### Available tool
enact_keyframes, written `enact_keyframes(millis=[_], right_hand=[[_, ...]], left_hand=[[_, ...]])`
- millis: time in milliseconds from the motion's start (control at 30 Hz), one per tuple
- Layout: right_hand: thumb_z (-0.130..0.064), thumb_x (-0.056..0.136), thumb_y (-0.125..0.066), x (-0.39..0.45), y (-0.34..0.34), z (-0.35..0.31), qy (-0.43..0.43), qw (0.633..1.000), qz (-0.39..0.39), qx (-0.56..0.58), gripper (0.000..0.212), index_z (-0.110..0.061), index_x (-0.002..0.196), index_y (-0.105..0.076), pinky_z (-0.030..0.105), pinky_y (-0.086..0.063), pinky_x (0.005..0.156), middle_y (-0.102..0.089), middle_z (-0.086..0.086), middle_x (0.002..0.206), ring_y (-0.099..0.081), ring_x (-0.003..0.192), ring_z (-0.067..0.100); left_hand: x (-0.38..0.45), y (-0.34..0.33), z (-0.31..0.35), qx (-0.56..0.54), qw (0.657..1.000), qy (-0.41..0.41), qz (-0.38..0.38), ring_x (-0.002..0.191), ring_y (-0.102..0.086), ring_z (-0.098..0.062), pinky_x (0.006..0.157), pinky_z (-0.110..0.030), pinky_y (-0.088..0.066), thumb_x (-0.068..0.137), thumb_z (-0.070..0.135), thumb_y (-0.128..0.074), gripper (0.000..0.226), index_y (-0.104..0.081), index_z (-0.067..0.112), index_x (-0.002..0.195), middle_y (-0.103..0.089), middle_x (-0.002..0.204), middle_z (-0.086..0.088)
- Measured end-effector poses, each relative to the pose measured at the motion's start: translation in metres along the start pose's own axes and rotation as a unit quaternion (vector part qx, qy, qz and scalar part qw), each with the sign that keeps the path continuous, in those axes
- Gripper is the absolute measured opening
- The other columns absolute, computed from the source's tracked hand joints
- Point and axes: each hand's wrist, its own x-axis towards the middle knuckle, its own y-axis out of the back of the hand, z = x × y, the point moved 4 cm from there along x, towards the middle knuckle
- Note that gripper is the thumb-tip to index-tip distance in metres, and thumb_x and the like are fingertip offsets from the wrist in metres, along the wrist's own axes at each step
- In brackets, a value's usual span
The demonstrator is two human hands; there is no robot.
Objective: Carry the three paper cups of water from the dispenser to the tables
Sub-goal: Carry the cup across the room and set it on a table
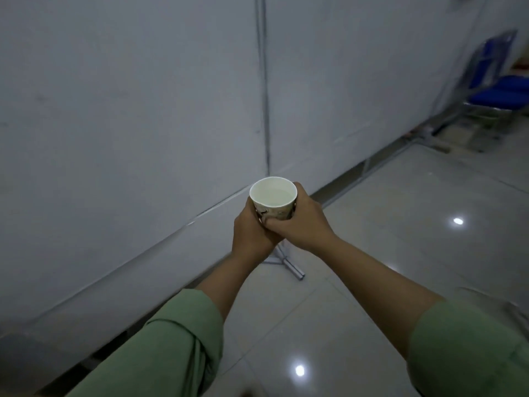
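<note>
Both hands grip one printed paper cup; print unreadable.

Cup: upright, out in front of the person, above the floor, water in it.
Left hand: on the cup's left side.
Right hand: on its right side, touching the left hand.
Partition wall: left and ahead of the cup.
Chairs: far right, beside the partition wall's end.
Metal foot: on the floor below the hands.
</note>
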Motion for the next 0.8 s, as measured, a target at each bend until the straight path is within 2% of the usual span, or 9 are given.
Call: enact_keyframes(millis=[100, 200, 300, 433, 567, 800], right_hand=[[-0.027, 0.065, -0.078, -0.001, 0.055, 0.024, -0.02, 0.998, 0.053, -0.007, 0.061, -0.027, 0.118, -0.048, 0.007, -0.042, 0.065, -0.059, -0.011, 0.105, -0.056, 0.096, 0.008], [-0.029, 0.064, -0.077, -0.004, 0.11, 0.051, -0.05, 0.992, 0.111, -0.018, 0.064, -0.027, 0.12, -0.047, 0.009, -0.042, 0.066, -0.058, -0.011, 0.107, -0.056, 0.097, 0.008], [-0.031, 0.063, -0.077, -0.007, 0.166, 0.079, -0.083, 0.981, 0.173, -0.026, 0.065, -0.029, 0.12, -0.047, 0.009, -0.043, 0.066, -0.059, -0.012, 0.108, -0.056, 0.096, 0.006], [-0.031, 0.063, -0.077, -0.005, 0.231, 0.109, -0.12, 0.962, 0.242, -0.049, 0.062, -0.033, 0.116, -0.045, 0.005, -0.042, 0.062, -0.057, -0.015, 0.106, -0.055, 0.094, 0.004], [-0.031, 0.062, -0.076, -0.002, 0.288, 0.137, -0.152, 0.934, 0.317, -0.063, 0.062, -0.033, 0.116, -0.046, 0.003, -0.042, 0.059, -0.059, -0.014, 0.105, -0.056, 0.094, 0.004], [-0.032, 0.061, -0.076, -0.014, 0.374, 0.175, -0.198, 0.878, 0.43, -0.074, 0.061, -0.034, 0.115, -0.046, 0.003, -0.039, 0.058, -0.056, -0.019, 0.099, -0.054, 0.088, -0.004]], left_hand=[[0.014, -0.059, 0.022, -0.017, 0.998, -0.031, -0.061, 0.094, -0.058, -0.009, 0.07, -0.003, -0.04, 0.063, 0.02, -0.079, 0.066, -0.051, 0.02, 0.123, -0.063, 0.107, 0.006], [0.027, -0.122, 0.047, -0.045, 0.989, -0.064, -0.122, 0.084, -0.057, 0.01, 0.067, 0.003, -0.038, 0.061, 0.017, -0.08, 0.068, -0.051, 0.017, 0.122, -0.059, 0.1, 0.014], [0.039, -0.187, 0.07, -0.066, 0.978, -0.085, -0.179, 0.084, -0.047, 0.029, 0.065, 0.005, -0.035, 0.06, 0.017, -0.08, 0.065, -0.052, 0.021, 0.119, -0.054, 0.092, 0.028], [0.058, -0.264, 0.096, -0.091, 0.958, -0.118, -0.246, 0.086, -0.049, 0.026, 0.067, 0.004, -0.036, 0.059, 0.022, -0.079, 0.07, -0.051, 0.02, 0.122, -0.053, 0.093, 0.028], [0.074, -0.336, 0.124, -0.109, 0.93, -0.153, -0.316, 0.084, -0.055, 0.009, 0.069, 0.001, -0.04, 0.06, 0.022, -0.08, 0.069, -0.05, 0.021, 0.122, -0.057, 0.096, 0.02], [0.083, -0.444, 0.171, -0.141, 0.877, -0.191, -0.417, 0.086, -0.052, 0.02, 0.068, 0.002, -0.039, 0.06, 0.021, -0.08, 0.068, -0.05, 0.022, 0.122, -0.054, 0.092, 0.029]])
